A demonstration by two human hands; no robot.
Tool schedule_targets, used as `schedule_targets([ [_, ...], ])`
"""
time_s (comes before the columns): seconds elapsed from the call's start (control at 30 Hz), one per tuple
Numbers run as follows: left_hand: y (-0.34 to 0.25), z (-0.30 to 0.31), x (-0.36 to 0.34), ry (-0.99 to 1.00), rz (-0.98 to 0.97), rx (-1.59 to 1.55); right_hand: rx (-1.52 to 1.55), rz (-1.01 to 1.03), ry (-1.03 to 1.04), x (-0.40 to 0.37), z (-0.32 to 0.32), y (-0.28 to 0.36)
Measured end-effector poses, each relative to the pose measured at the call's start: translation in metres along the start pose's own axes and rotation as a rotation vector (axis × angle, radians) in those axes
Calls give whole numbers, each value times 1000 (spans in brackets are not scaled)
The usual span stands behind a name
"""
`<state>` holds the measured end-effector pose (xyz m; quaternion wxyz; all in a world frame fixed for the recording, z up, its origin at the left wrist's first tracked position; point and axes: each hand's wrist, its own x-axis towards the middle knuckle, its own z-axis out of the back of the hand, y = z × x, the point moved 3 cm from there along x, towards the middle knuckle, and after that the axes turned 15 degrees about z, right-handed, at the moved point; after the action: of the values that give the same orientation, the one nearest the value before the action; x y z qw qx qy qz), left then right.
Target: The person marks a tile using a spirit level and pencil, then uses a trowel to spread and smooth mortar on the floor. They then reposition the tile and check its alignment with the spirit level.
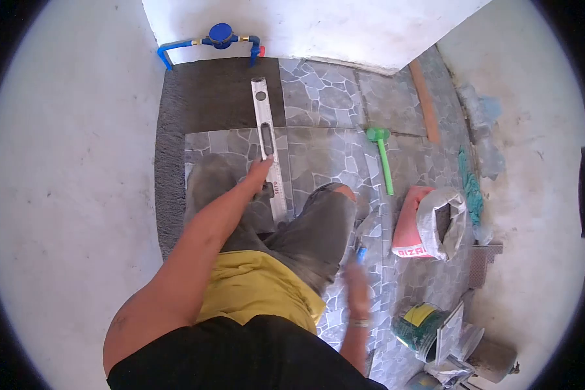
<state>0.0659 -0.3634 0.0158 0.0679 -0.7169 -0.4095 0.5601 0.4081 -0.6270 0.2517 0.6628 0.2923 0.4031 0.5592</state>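
My left hand [261, 170] is closed round the edge of a silver spirit level [271, 146], which lies lengthwise across the stone-patterned floor tiles [318, 153]. The level's far end reaches over a patch of dark wet mortar [218, 94]. Down by my right knee, my right hand [357, 286] is smeared by motion. Its fingertips are right at the blue handle of a trowel [361, 252], whose blade points away from me over the tiles; I cannot tell whether the hand grips it.
A green rubber mallet [383, 159] lies right of the level. Beyond it stand an open cement sack [409, 227] and a green bucket [417, 330]. A blue water meter [221, 36] with pipes is at the far wall. A wooden strip [424, 104] lies on the right-hand tiles.
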Motion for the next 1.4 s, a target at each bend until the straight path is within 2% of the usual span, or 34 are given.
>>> schedule_targets([
  [0.03, 10, 9, 28, -20, 8, 3, -2, 238, -117, 17, 30, 88],
  [0.07, 5, 9, 26, -67, -29, 83, -564, 308, -297, 24, 58, 192],
  [0.1, 4, 6, 25, -57, -41, 77, -1187, 207, -471, 13, 88, 203],
  [0.17, -10, -8, 13, -59, -31, 81, -14, 1080, -825, 4, 106, 291],
  [0.27, -20, -20, 35, -136, -13, 131, 486, 1608, -578, -2, 121, 350],
  [0.37, -22, -21, 83, -255, -72, 174, 849, 1697, -25, 52, 105, 375],
  [0.4, -20, -20, 100, -276, -91, 146, 841, 1674, 1, 70, 102, 374],
  [0.47, -52, -45, 71, -373, -142, 259, 837, 1618, 36, 100, 100, 363],
  [0.5, -60, -53, 70, -431, -277, 285, 731, 1514, 115, 116, 103, 360],
  [0.53, -68, -60, 72, -474, -410, 316, 821, 1547, 71, 133, 101, 350],
  [0.6, -91, -71, 75, -640, -471, 482, 979, 1611, -28, 166, 95, 328],
  [0.63, -100, -74, 80, -719, -503, 560, 995, 1587, -29, 164, 123, 286],
  [0.7, -113, -76, 95, -765, -539, 615, 764, 1287, 58, 205, 82, 269],
  [0.73, -120, -79, 103, -785, -563, 632, 639, 1147, 106, 213, 88, 244],
  [0.77, -126, -82, 106, -809, -502, 571, 506, 1010, 152, 237, -8, 289],
  [0.87, -133, -72, 140, -876, -638, 601, 104, 595, 235, 289, 23, 196],
  [0.9, -137, -73, 142, -884, -626, 623, 405, 204, 158, 311, -13, 176],
  [0.93, -136, -72, 145, -891, -604, 631, 425, 121, 184, 330, -45, 136],
  [0.97, -134, -72, 147, -897, -581, 638, 112, 537, 161, 348, -75, 109],
  [1.0, -132, -71, 147, -905, -557, 644, 1, 551, 190, 353, -101, 91],
  [1.07, -136, -77, 140, -909, -536, 689, -51, 462, 246, 359, -153, 51],
  [1.17, -138, -78, 141, -940, -533, 715, -264, 458, 211, 353, -211, 4],
  [1.23, -136, -75, 147, -934, -518, 724, -338, 402, 159, 341, -226, -8],
  [1.33, -139, -69, 150, -909, -498, 783, -335, 336, 220, 339, -229, -7],
  [1.4, -146, -69, 147, -823, -455, 847, -384, 265, 281, 339, -230, -13],
])
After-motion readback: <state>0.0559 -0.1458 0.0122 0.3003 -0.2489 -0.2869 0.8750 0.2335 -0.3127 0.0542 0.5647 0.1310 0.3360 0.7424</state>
